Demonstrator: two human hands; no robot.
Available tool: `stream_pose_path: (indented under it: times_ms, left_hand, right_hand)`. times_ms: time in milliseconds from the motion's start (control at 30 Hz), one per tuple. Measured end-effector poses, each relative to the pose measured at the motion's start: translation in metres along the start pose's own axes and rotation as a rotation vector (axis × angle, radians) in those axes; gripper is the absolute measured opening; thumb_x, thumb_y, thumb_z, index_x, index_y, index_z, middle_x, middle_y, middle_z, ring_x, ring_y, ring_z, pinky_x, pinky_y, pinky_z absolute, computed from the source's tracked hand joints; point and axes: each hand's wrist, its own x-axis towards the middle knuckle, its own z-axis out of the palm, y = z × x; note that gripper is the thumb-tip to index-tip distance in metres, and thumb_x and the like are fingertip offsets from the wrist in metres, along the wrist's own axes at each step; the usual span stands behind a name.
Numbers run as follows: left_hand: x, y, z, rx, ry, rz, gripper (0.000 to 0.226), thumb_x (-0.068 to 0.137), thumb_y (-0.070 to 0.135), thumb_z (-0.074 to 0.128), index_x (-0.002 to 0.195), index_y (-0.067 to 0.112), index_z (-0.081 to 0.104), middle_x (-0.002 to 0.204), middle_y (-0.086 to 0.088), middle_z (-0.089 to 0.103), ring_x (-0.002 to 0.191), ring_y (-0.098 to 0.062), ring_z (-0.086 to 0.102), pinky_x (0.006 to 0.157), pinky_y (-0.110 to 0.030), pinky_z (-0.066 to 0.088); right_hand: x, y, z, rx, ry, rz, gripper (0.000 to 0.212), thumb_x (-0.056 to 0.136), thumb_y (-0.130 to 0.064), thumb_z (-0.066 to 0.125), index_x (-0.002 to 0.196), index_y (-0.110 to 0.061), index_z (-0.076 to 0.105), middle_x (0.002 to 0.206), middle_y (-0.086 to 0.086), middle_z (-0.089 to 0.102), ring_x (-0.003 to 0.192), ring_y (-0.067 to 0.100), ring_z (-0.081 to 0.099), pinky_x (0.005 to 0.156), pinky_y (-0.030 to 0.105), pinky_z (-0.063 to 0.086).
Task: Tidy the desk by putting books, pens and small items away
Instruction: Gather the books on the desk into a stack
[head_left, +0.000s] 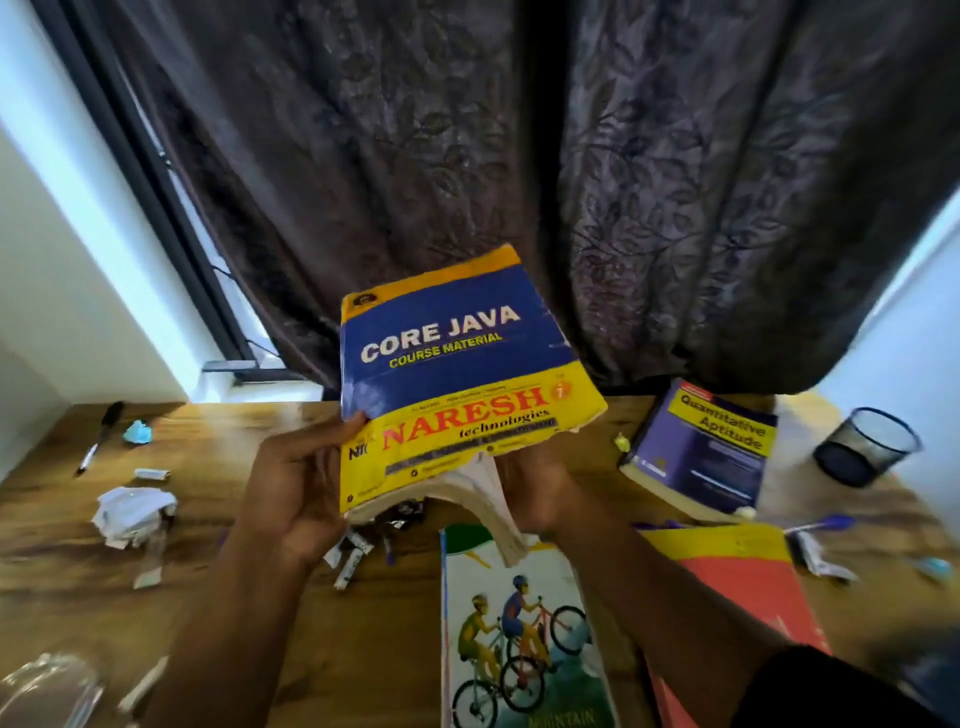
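Four books (457, 374), two hands (298, 483), one mesh cup (865, 447), one black marker (101, 434), one crumpled paper (135, 514), one blue pen (826, 524), several small wrappers (350, 556)

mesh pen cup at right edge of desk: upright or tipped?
Tipped. The mesh pen cup lies on its side on the desk, its open rim facing up and right; nothing shows inside it.

Blue-yellow Core Java book (457, 374) raised, pages sagging.

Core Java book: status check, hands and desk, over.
Left hand and right hand both grip Core Java book, lifted above desk. Quantitative Aptitude book, crumpled paper, marker not yet cleared.
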Motion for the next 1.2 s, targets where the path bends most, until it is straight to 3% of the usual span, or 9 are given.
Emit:
stream_pose_path:
  times_ms: [67,133,300,400,600,800,900,1067,1200]
  left_hand:
    - [0.001,-0.018,0.009,0.017,-0.032,-0.04,0.028,0.069,0.013,0.067,0.091,0.008,0.083,0.091,-0.017,0.079,0.074,-0.032,0.077,0.057,-0.042,0.063]
    - [0.004,-0.035,0.013,0.053,-0.062,-0.079,0.031,0.069,0.013,0.066,0.095,0.006,0.082,0.091,-0.017,0.079,0.073,-0.032,0.077,0.058,-0.042,0.063]
    - [0.02,-0.09,0.009,0.271,-0.02,-0.199,0.052,0.079,0.011,0.069,0.13,0.003,0.067,0.121,-0.025,0.071,0.102,-0.042,0.073,0.084,-0.056,0.061]
    - [0.025,-0.143,0.025,0.365,-0.054,-0.329,0.068,0.064,0.011,0.082,0.13,0.006,0.068,0.131,-0.028,0.066,0.115,-0.048,0.067,0.102,-0.066,0.049]
    - [0.018,-0.189,0.03,0.598,-0.04,-0.33,0.059,0.067,0.004,0.084,0.124,0.011,0.069,0.111,-0.019,0.077,0.098,-0.04,0.075,0.082,-0.05,0.06]
    - [0.002,-0.268,0.056,0.812,0.028,-0.412,0.032,0.086,0.001,0.077,0.116,0.009,0.074,0.102,-0.012,0.08,0.093,-0.036,0.076,0.08,-0.045,0.06]
    - [-0.005,-0.29,0.062,0.906,0.042,-0.41,0.008,0.094,0.013,0.073,0.1,0.013,0.078,0.092,-0.009,0.081,0.08,-0.026,0.078,0.073,-0.041,0.062]
    - [-0.013,-0.31,0.069,0.996,0.044,-0.412,0.014,0.098,0.014,0.067,0.093,0.014,0.08,0.089,-0.009,0.08,0.086,-0.031,0.077,0.077,-0.045,0.063]
    - [-0.018,-0.32,0.071,1.077,0.113,-0.334,0.006,0.094,0.012,0.073,0.099,0.014,0.076,0.086,-0.005,0.08,0.08,-0.025,0.077,0.069,-0.043,0.064]
  right_hand:
    - [-0.01,0.008,-0.035,0.189,0.089,-0.013,0.051,0.093,-0.057,0.062,0.125,-0.017,0.07,0.125,0.014,0.069,0.108,0.034,0.069,0.118,0.048,0.037]
    - [-0.029,0.002,-0.068,0.296,0.174,-0.007,0.067,0.097,-0.069,0.05,0.141,-0.018,0.056,0.145,0.018,0.054,0.13,0.043,0.056,0.126,0.055,0.017]
    - [-0.086,-0.028,-0.128,0.262,0.2,-0.084,0.089,0.092,-0.078,0.046,0.15,-0.011,0.052,0.15,0.022,0.052,0.137,0.043,0.051,0.119,0.063,0.029]
    - [-0.131,-0.038,-0.167,0.139,0.33,-0.112,0.071,0.098,-0.062,0.051,0.141,-0.006,0.059,0.135,0.023,0.065,0.115,0.04,0.068,0.098,0.055,0.056]
    - [-0.155,-0.031,-0.183,-0.46,0.632,-0.167,0.029,0.089,0.004,0.072,0.111,-0.014,0.071,0.111,0.009,0.075,0.112,0.041,0.068,0.092,0.051,0.058]
    - [-0.208,-0.012,-0.234,-0.862,0.734,-0.046,0.042,0.088,-0.005,0.074,0.119,-0.026,0.057,0.111,0.005,0.073,0.086,0.018,0.067,0.06,0.024,0.047]
    - [-0.226,-0.004,-0.25,-0.937,0.753,0.022,0.039,0.088,-0.007,0.073,0.121,-0.024,0.062,0.105,0.002,0.074,0.081,0.016,0.068,0.062,0.029,0.053]
    - [-0.244,0.004,-0.266,-0.902,0.748,0.045,0.048,0.076,-0.016,0.083,0.118,-0.03,0.063,0.11,-0.003,0.074,0.094,0.022,0.072,0.08,0.051,0.062]
    - [-0.252,0.004,-0.276,-0.921,0.755,0.065,0.041,0.083,-0.019,0.081,0.104,-0.039,0.052,0.098,-0.015,0.066,0.086,0.015,0.071,0.071,0.044,0.063]
